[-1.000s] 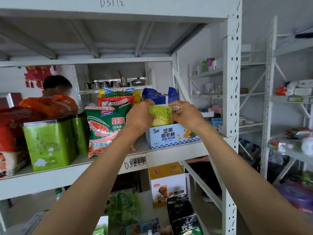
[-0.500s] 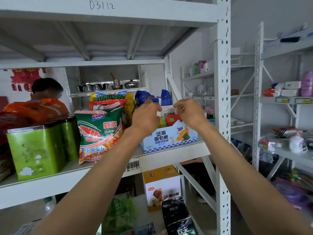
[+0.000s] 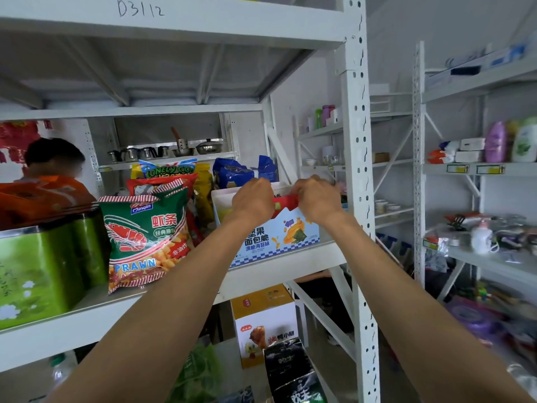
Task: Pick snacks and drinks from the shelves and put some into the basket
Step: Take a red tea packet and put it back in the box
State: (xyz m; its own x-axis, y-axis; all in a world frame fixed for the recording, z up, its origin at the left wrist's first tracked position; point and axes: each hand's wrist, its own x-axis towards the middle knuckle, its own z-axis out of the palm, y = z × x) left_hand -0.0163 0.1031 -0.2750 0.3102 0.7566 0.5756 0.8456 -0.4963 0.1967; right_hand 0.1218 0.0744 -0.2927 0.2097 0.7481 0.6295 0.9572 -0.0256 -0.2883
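Both hands in the open-topped snack box (image 3: 279,237) on the middle shelf (image 3: 290,257). Left hand (image 3: 252,200) and right hand (image 3: 316,199) curled onto opposite ends of one red packet (image 3: 286,201), pinched between them just above the box's cut-down front edge; fingertips hidden behind the knuckles, so depth of hold unclear. Yellow-green packets (image 3: 225,212) loose inside at left. Best lifted straight up, clear of the front wall, before drawing back; one hand probably enough, freeing the other. Prawn cracker bag (image 3: 145,237) leaning just left of the box, blue bags (image 3: 232,173) behind: easily nudged by a wide elbow. Basket not in view.
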